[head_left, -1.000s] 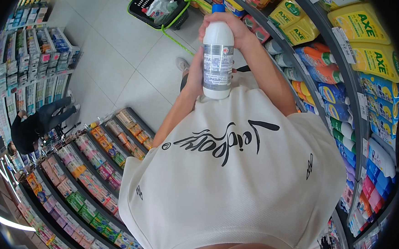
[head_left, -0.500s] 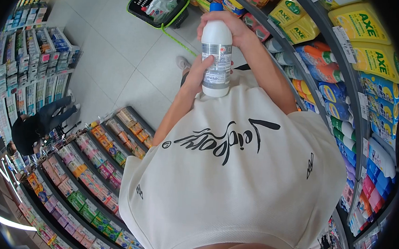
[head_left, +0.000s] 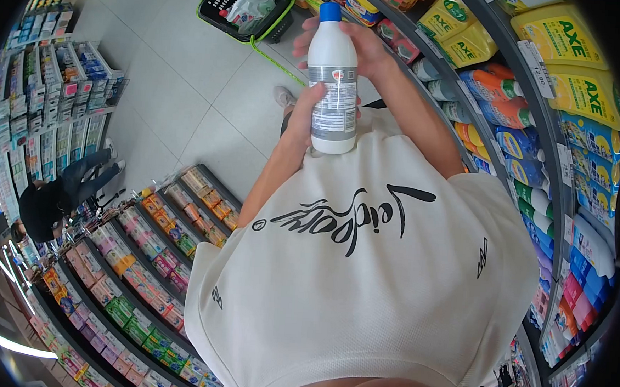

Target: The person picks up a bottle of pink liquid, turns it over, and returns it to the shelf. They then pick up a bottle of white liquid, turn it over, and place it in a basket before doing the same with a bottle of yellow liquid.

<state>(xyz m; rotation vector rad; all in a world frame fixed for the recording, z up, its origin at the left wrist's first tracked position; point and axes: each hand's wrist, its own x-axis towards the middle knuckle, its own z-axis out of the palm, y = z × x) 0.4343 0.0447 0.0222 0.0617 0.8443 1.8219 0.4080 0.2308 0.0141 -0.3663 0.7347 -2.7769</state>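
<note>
A white plastic bottle [head_left: 334,56] with a blue cap and a grey printed label stands upright in front of my shirt, label towards me. My left hand [head_left: 302,118] is wrapped round its lower half, thumb across the label and fingertips showing at the far side. Behind the bottle's shoulder is my right hand [head_left: 365,49], its fingers stretched out and apart, showing on the other side of the neck. The bottle hides the middle of that hand. The blue cap is uncovered.
A black shopping basket [head_left: 286,30] with green trim and a bagged item inside stands on the tiled floor ahead. Shelves of yellow bottles [head_left: 571,39] and other cleaning goods curve along my right. Boxed-goods shelves [head_left: 134,282] are on the left, with a person [head_left: 46,206] beyond.
My right hand has let go of the bottle's top and slipped behind its shoulder, fingers spread, uncovering the blue cap. The bottle has shifted slightly in my left hand.
</note>
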